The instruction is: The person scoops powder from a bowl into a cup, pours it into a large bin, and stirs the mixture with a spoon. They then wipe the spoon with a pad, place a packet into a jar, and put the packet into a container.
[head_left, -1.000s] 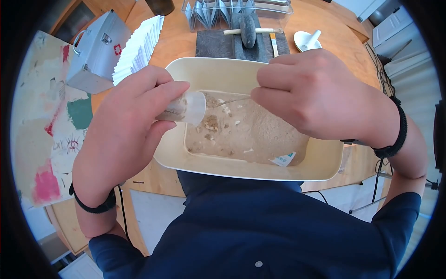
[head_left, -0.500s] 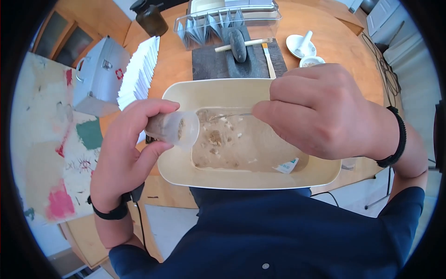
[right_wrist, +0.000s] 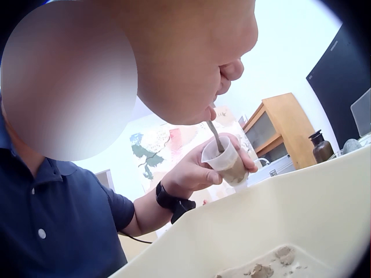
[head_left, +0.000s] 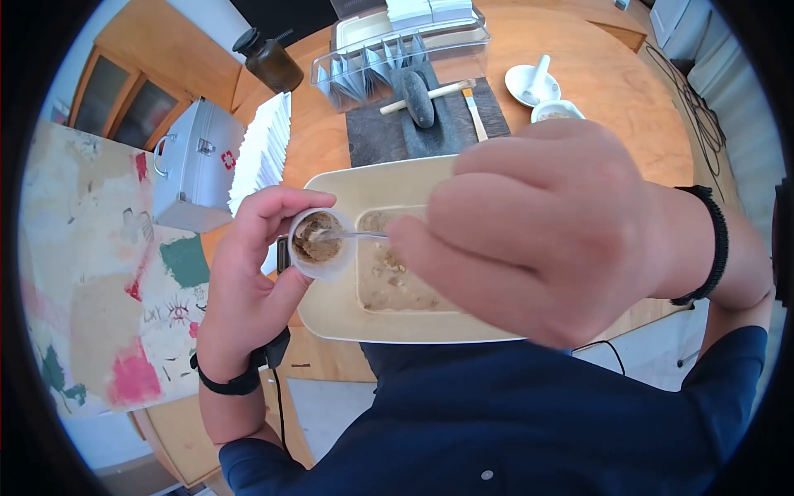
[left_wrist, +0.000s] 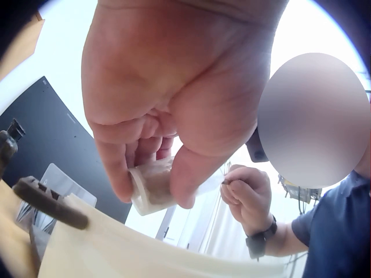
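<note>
My left hand (head_left: 248,289) holds a small translucent plastic cup (head_left: 335,268) between thumb and fingers, its mouth tipped toward me and to the right. Brown sandy soil (head_left: 311,242) fills much of it. My right hand (head_left: 538,227) pinches a thin metal spatula (head_left: 364,235) whose far end is inside the cup. The right wrist view shows the spatula (right_wrist: 214,133) going down through the mouth of the cup (right_wrist: 229,168). Both hands are over a cream plastic tub (head_left: 331,328) with pale sandy soil (head_left: 389,293) and small lumps at its bottom. My right hand hides the tub's right half.
Behind the tub lies a dark slate board (head_left: 372,136) with a grey stone roller (head_left: 418,99) and a flat brush (head_left: 475,116). A white mortar with a pestle (head_left: 539,74) stands right. Folded white papers (head_left: 263,153), a silver first-aid case (head_left: 194,169) and a brown bottle (head_left: 273,64) stand left.
The cup's mouth has turned up toward the head camera, showing the soil inside. My right hand has come left, bringing the spatula from over the tub into the cup.
</note>
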Available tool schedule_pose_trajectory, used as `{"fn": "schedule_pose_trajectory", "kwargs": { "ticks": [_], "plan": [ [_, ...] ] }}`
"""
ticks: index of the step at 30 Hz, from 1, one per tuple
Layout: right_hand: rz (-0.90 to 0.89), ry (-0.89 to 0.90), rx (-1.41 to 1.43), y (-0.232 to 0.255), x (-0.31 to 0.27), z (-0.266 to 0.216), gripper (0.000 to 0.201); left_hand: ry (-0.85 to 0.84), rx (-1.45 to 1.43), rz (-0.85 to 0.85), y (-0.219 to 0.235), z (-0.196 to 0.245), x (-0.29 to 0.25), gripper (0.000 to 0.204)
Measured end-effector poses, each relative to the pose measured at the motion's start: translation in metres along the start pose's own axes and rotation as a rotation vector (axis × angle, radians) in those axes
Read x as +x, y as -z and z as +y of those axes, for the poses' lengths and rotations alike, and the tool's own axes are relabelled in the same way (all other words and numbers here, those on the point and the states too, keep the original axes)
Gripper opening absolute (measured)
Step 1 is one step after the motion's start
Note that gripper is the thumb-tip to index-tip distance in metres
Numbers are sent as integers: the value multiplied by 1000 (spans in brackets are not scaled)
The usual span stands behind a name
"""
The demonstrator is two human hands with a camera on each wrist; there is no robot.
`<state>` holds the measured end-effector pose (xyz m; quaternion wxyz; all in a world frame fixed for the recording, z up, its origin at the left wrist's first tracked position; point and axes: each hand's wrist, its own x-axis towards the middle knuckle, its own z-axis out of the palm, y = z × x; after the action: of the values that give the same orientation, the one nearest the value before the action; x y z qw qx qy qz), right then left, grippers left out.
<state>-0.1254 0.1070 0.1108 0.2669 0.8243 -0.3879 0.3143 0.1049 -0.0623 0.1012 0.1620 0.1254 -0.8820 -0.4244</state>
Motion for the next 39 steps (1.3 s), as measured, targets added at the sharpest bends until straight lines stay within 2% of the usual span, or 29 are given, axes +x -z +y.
{"fn": "schedule_pose_trajectory", "kwargs": {
  "ticks": [2, 4, 8, 10, 11, 13, 19, 30, 37, 39],
  "plan": [
    [44, 0, 0, -5, 4, -2, 33, -53, 110, -12, 1, 1, 2, 50],
    [-188, -87, 18, -3, 7, -6, 25, -104, 219, -23, 0, 4, 3, 51],
    [-301, -141, 71, -10, 9, -4, 16, -184, 347, 4, -2, 8, 4, 51],
    [-519, -169, 130, -8, 11, 0, 10, -224, 392, 1, -3, 8, 5, 51],
    [-520, -171, 132, -10, 10, 0, 10, -249, 432, 0, -3, 8, 5, 50],
    [-370, -233, 209, -16, 9, 1, 10, -274, 467, -5, -4, 8, 5, 50],
    [-384, -378, 325, -19, 7, 0, 15, -280, 480, -28, -4, 6, 3, 50],
    [-343, -348, 371, -21, 3, 2, 21, -338, 553, -81, 1, 6, 2, 50],
    [-261, -318, 385, -26, -2, -1, 24, -338, 626, -104, 4, 4, 2, 54],
    [-284, -330, 380, -25, -4, -3, 23, -321, 626, -82, 4, 4, 1, 53]
  ]
}}
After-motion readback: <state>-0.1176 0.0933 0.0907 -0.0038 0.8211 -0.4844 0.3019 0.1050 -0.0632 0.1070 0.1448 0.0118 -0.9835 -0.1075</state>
